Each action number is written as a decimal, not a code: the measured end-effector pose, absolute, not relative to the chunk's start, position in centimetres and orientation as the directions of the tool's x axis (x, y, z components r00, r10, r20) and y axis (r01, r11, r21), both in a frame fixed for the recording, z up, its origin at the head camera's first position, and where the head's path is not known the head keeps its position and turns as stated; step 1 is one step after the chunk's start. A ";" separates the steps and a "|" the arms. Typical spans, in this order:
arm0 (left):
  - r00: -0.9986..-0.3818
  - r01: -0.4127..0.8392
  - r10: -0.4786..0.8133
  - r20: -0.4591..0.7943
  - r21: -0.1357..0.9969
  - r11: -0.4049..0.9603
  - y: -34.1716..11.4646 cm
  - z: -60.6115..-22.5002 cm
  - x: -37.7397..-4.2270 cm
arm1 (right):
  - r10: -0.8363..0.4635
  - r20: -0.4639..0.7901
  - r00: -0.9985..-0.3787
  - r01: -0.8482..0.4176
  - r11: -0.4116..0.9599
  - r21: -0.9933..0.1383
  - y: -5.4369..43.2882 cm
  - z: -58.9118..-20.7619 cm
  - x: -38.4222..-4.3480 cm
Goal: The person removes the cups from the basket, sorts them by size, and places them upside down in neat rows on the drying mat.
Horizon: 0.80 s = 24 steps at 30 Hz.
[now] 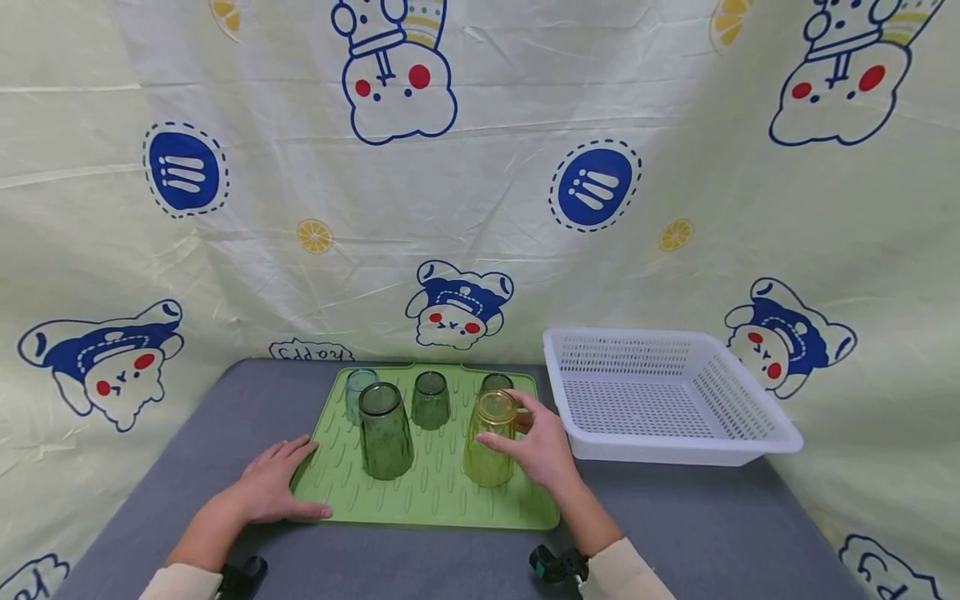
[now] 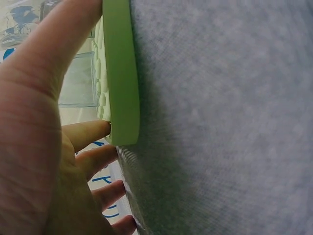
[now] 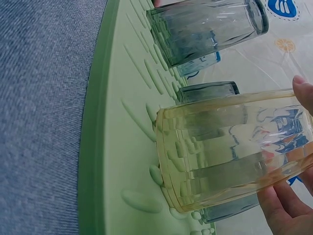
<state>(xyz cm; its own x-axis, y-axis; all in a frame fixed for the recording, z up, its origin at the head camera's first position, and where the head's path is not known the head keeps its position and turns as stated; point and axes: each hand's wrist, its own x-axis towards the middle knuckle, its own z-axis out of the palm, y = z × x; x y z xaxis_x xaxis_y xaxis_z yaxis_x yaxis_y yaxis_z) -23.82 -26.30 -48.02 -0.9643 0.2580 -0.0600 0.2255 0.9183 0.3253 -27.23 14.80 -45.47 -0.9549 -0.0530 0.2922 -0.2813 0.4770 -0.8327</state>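
Observation:
A tall yellow glass (image 1: 489, 450) stands upside down on a green drying mat (image 1: 442, 508), its wide rim at the mat. My right hand (image 1: 542, 446) grips it near its narrower upper end, thumb on one side and fingers on the other, as the right wrist view shows too. My left hand (image 1: 273, 483) rests at the mat's front left corner with its fingers spread and thumb along the front edge. To the left of the yellow glass is a tall dark green glass (image 1: 386, 442). Behind stand a light blue glass (image 1: 352, 404), a short grey-green glass (image 1: 431, 402) and a partly hidden dark glass (image 1: 497, 382).
A white perforated plastic basket (image 1: 675, 446) sits on the grey tabletop (image 1: 405, 562) to the right of the mat. A printed cloth (image 1: 510, 275) hangs behind and around the table.

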 end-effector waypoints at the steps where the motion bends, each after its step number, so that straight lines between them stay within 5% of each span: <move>1: -0.964 0.226 0.258 -0.060 0.328 0.917 -26.3 -48.0 -23.8 | -0.053 0.293 -0.955 -0.282 0.476 -0.833 14.8 -45.5 -27.2; 24: -0.963 0.231 0.265 -0.057 0.343 0.911 -26.5 -48.1 -23.8 | -0.020 0.269 -0.963 -0.247 0.460 -0.853 14.3 -45.5 -27.0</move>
<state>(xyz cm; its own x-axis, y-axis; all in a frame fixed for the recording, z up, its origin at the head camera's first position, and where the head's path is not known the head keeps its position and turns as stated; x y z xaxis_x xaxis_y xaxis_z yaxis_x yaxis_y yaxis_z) -23.76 -26.51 -48.13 -0.9626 0.2650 -0.0566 0.2305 0.9108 0.3425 -26.96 14.33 -45.52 -0.9630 -0.0198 0.2687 -0.2473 0.4604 -0.8526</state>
